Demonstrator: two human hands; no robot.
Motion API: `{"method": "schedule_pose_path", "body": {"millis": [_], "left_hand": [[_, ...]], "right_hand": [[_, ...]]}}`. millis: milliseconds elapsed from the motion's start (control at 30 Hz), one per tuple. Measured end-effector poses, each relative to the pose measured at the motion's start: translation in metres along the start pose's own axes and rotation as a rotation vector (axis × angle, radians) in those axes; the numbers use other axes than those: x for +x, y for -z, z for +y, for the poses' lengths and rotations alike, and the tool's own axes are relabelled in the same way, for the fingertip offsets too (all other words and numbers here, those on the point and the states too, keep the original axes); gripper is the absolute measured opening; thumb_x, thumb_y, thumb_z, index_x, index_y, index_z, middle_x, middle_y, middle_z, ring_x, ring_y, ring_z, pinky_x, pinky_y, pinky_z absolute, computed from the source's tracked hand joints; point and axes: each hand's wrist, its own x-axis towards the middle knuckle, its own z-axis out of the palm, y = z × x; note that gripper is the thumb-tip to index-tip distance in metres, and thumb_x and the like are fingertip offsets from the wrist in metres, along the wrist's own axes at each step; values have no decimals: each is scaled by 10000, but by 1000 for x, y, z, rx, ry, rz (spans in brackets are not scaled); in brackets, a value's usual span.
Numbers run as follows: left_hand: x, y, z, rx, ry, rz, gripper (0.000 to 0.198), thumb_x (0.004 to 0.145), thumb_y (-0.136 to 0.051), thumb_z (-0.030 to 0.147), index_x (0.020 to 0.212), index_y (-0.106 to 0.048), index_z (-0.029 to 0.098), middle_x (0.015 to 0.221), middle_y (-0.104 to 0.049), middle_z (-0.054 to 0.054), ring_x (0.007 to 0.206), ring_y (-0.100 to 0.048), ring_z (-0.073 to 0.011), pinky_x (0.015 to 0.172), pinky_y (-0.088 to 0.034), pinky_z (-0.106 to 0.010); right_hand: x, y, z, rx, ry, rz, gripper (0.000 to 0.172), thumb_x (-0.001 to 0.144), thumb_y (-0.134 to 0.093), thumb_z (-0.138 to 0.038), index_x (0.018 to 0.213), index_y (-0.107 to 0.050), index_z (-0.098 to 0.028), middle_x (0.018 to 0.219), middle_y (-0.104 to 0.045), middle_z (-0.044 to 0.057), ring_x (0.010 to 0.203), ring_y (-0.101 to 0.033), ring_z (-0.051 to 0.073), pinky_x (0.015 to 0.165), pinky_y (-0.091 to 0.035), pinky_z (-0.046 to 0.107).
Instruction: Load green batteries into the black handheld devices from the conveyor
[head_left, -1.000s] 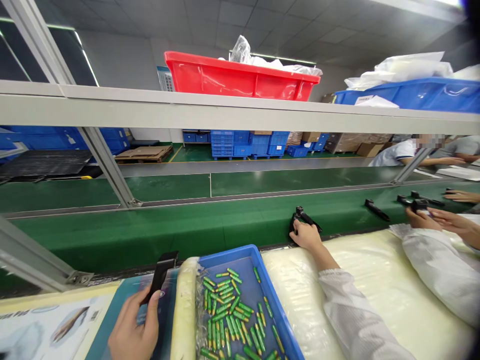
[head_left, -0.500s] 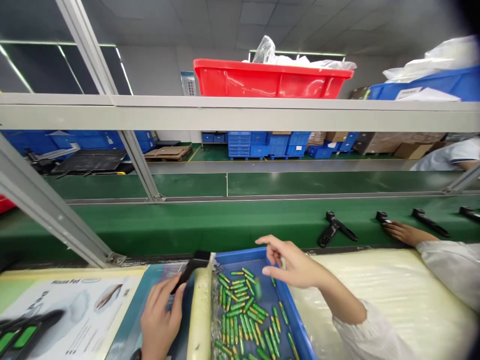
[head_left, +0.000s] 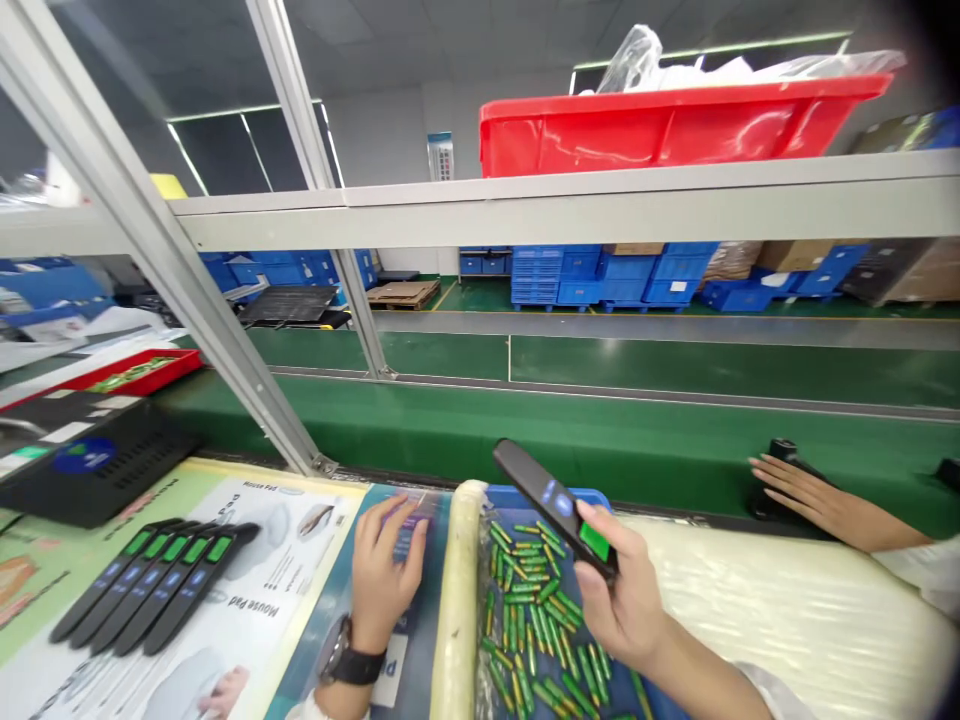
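Observation:
My right hand point(head_left: 626, 590) grips a black handheld device point(head_left: 551, 500) by its end with the green screen. The device slants up to the left over a blue tray point(head_left: 592, 495) of loose green-and-gold batteries point(head_left: 551, 620). My left hand point(head_left: 386, 565), a dark watch on its wrist, is over the teal surface to the left of the tray. Its fingers are apart and hold nothing. Partly behind those fingers is a purple printed patch point(head_left: 407, 535). Several similar devices point(head_left: 161, 580) lie side by side on the printed mat at the left.
A padded yellowish roll point(head_left: 456, 600) runs along the tray's left side. Another person's hand point(head_left: 832, 500) rests by a black device on the green belt point(head_left: 675, 460). Metal posts point(head_left: 247, 370) and a shelf with a red bin point(head_left: 675, 125) stand ahead.
The black device has passed from my left hand to my right, which was empty over the tray. My view has turned left, bringing in the row of devices.

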Motion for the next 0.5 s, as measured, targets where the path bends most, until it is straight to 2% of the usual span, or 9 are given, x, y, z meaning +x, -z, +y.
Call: {"method": "schedule_pose_path", "body": {"millis": [33, 133, 167, 233, 300, 400, 500], "left_hand": [[0, -1, -3, 3, 26, 16, 293, 938, -641, 184, 1227, -652, 230, 1220, -663, -110, 1150, -630, -257, 1012, -527, -458], [-1, -3, -9, -1, 84, 13, 218, 952, -619, 219, 1162, -678, 225, 1197, -662, -107, 1145, -629, -253, 994, -538, -447], [-1, -3, -12, 6, 111, 6, 204, 956, -614, 235, 1147, -685, 225, 1192, -661, -107, 1149, -626, -254, 994, -539, -447], [-2, -2, -18, 34, 170, 9, 200, 967, -600, 264, 1140, -688, 219, 1185, -658, -112, 1160, -619, -257, 1010, -535, -457], [-3, -1, -25, 59, 209, 19, 215, 976, -585, 287, 1152, -682, 210, 1180, -655, -118, 1166, -617, -259, 1028, -528, -469], [-5, -4, -32, 74, 228, 24, 224, 984, -568, 320, 1139, -683, 206, 1167, -656, -117, 1160, -623, -257, 1026, -530, -465], [-3, -4, -40, 82, 239, 21, 253, 973, -573, 368, 1127, -687, 203, 1168, -648, -123, 1162, -622, -271, 1043, -516, -485]], "right_hand": [[1, -2, 3, 32, -39, -24, 393, 1070, -440, -335, 1451, -489, -249, 1200, -682, 148, 1077, -665, 336, 912, -543, 470], [11, 2, 9, 50, -223, -216, 322, 1082, -430, -416, 1332, -565, -264, 1180, -704, 116, 1050, -679, 321, 894, -544, 455], [15, 7, 9, 45, -293, -201, 346, 1081, -424, -453, 1344, -553, -269, 1123, -711, 106, 979, -683, 309, 849, -545, 442], [20, 19, 11, 67, -398, -65, 428, 1070, -418, -535, 1397, -501, -272, 949, -689, 75, 802, -647, 269, 732, -526, 396], [24, 30, 12, 196, -463, 57, 507, 1041, -451, -619, 1404, -476, -266, 820, -624, 34, 708, -588, 231, 639, -484, 341], [28, 32, 14, 565, -602, 106, 568, 973, -550, -701, 1324, -502, -257, 776, -595, 8, 620, -533, 176, 533, -402, 271], [32, 26, 12, 961, -741, 67, 498, 942, -593, -706, 1112, -558, -239, 718, -603, -12, 450, -371, 102, 466, -286, 254]]}}
